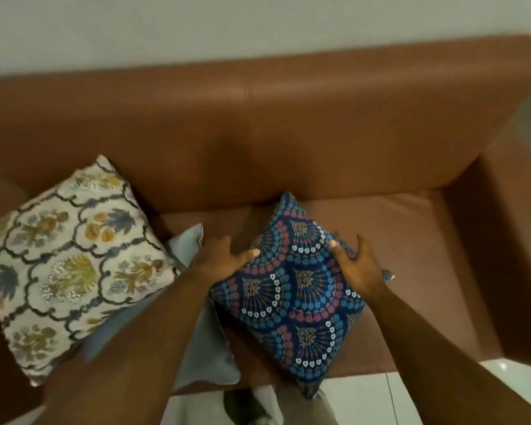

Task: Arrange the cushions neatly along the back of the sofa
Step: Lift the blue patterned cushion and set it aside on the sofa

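Observation:
A dark blue cushion (pixel 292 299) with pink and blue fan patterns lies flat on the seat of the brown leather sofa (pixel 258 130), one corner pointing at the backrest. My left hand (pixel 224 256) grips its upper left edge and my right hand (pixel 359 265) grips its upper right edge. A cream floral cushion (pixel 65 265) lies tilted on the seat to the left. Under it and my left forearm lies a plain grey-blue cushion (pixel 206 354), partly hidden.
The sofa's right armrest (pixel 509 256) stands close to the blue cushion. Bare seat (pixel 411 240) lies between them and along the backrest. White floor tiles (pixel 365 400) show below the seat's front edge. A pale wall (pixel 227 26) is behind the sofa.

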A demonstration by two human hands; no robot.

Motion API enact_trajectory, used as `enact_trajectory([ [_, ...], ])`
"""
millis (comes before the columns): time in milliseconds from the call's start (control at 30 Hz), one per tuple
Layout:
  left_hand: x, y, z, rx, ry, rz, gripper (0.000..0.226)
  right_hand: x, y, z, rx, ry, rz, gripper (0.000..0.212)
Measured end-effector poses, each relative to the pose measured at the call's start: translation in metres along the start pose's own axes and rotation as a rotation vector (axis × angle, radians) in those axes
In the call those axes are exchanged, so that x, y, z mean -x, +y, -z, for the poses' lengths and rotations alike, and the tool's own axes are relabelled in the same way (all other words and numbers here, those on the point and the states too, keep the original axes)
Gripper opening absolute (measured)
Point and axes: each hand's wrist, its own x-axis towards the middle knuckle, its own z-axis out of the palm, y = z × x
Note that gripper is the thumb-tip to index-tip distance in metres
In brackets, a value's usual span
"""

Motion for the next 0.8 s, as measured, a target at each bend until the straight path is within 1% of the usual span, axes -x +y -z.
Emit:
enact_trajectory([
  [67, -0.030, -0.008, -0.022, 0.093, -0.059, 0.024, 0.110, -0.036, 0.011, -0.015, 0.015, -0.015, 0.036, 0.100],
  [100, -0.040, -0.012, -0.034, 0.111, -0.079, 0.035, 0.106, -0.053, 0.019, -0.024, 0.087, -0.047, 0.054, 0.101],
  [167, -0.051, -0.013, -0.047, 0.140, -0.101, 0.042, 0.106, -0.080, 0.036, -0.043, 0.248, -0.069, 0.045, 0.107],
  [200, -0.058, -0.012, -0.053, 0.156, -0.112, 0.043, 0.104, -0.087, 0.043, -0.050, 0.339, -0.041, 0.023, 0.107],
  [233, -0.067, -0.012, -0.058, 0.190, -0.121, 0.043, 0.097, -0.093, 0.050, -0.055, 0.380, 0.040, 0.005, 0.108],
  [267, -0.073, -0.008, -0.061, 0.223, -0.133, 0.046, 0.089, -0.095, 0.059, -0.058, 0.365, 0.139, -0.031, 0.110],
  [333, -0.085, -0.005, -0.071, 0.317, -0.160, 0.040, 0.080, -0.086, 0.073, -0.061, 0.229, 0.314, -0.193, 0.117],
  [400, -0.096, 0.002, -0.077, 0.395, -0.156, 0.021, 0.079, -0.078, 0.093, -0.070, -0.036, 0.433, -0.357, 0.119],
  [467, -0.106, 0.004, -0.083, 0.452, -0.141, 0.055, 0.083, -0.075, 0.096, -0.074, -0.371, 0.494, -0.499, 0.102],
  [500, -0.108, 0.003, -0.084, 0.463, -0.134, 0.083, 0.089, -0.075, 0.090, -0.072, -0.513, 0.489, -0.579, 0.094],
  [533, -0.109, 0.003, -0.083, 0.472, -0.115, 0.110, 0.094, -0.077, 0.082, -0.069, -0.618, 0.473, -0.643, 0.089],
  [567, -0.106, 0.002, -0.081, 0.498, -0.087, 0.117, 0.096, -0.078, 0.074, -0.062, -0.683, 0.467, -0.664, 0.086],
  [600, -0.100, 0.002, -0.075, 0.542, -0.037, 0.120, 0.096, -0.080, 0.064, -0.057, -0.708, 0.473, -0.644, 0.083],
  [633, -0.094, 0.001, -0.069, 0.602, 0.024, 0.130, 0.095, -0.083, 0.053, -0.051, -0.723, 0.489, -0.585, 0.080],
  [667, -0.086, 0.003, -0.062, 0.668, 0.090, 0.146, 0.093, -0.085, 0.039, -0.046, -0.741, 0.516, -0.504, 0.077],
  [733, -0.076, 0.007, -0.044, 0.824, 0.253, 0.165, 0.082, -0.090, -0.003, -0.037, -0.811, 0.550, -0.324, 0.074],
  [767, -0.076, 0.010, -0.032, 0.911, 0.340, 0.135, 0.078, -0.095, -0.024, -0.034, -0.847, 0.554, -0.231, 0.073],
  [800, -0.078, 0.014, -0.019, 0.976, 0.421, 0.083, 0.081, -0.100, -0.046, -0.030, -0.878, 0.548, -0.137, 0.070],
])
